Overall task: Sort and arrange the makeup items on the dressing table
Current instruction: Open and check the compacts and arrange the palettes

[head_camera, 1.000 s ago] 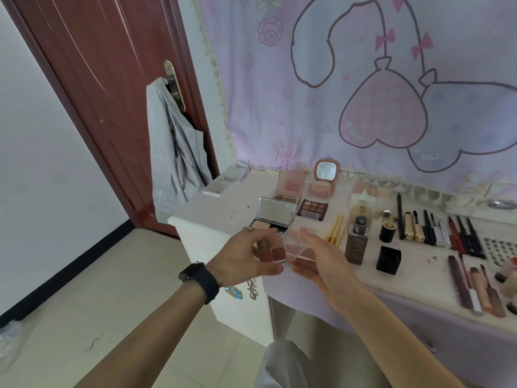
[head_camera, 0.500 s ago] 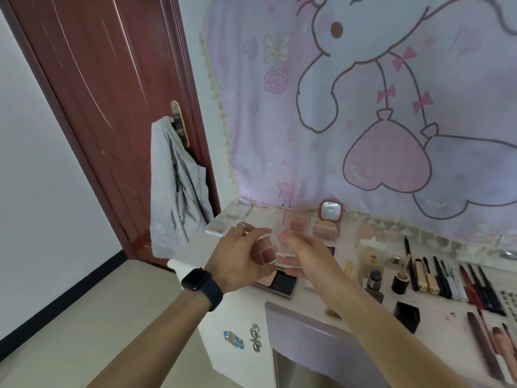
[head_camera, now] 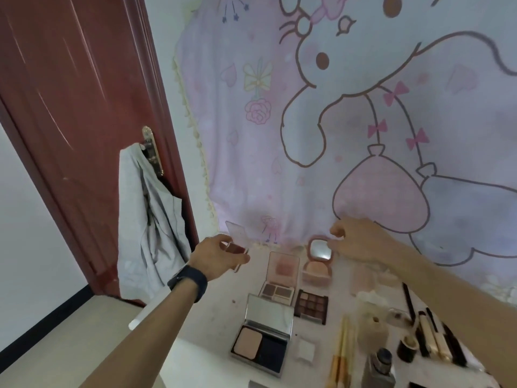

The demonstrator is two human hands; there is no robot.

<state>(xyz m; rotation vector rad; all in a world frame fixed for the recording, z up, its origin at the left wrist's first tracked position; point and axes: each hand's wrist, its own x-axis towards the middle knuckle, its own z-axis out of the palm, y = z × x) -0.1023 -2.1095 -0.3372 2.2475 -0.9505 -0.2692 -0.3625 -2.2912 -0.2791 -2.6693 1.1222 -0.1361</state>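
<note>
Our left grip (head_camera: pixel 216 257) pinches the blush palette (head_camera: pixel 236 247) by its base, clear lid up, above the far left of the surface (head_camera: pixel 232 287); we judge it light, stiff, slick and hinge-fragile, while our right grip (head_camera: pixel 358 242) curls beside the pink compact (head_camera: pixel 319 250), contact unclear.

Glossy wooden door (head_camera: pixel 70 107), clear plastic palette (head_camera: pixel 237 249)

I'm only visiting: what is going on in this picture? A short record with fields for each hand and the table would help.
Left hand: grips a small clear-lidded palette, lid open, at the back left of the dressing table
Right hand: fingers curled beside the round pink compact; contact unclear
Middle of table: open palettes
Right of table: brushes and tubes
Door: grey garment on the handle
</note>
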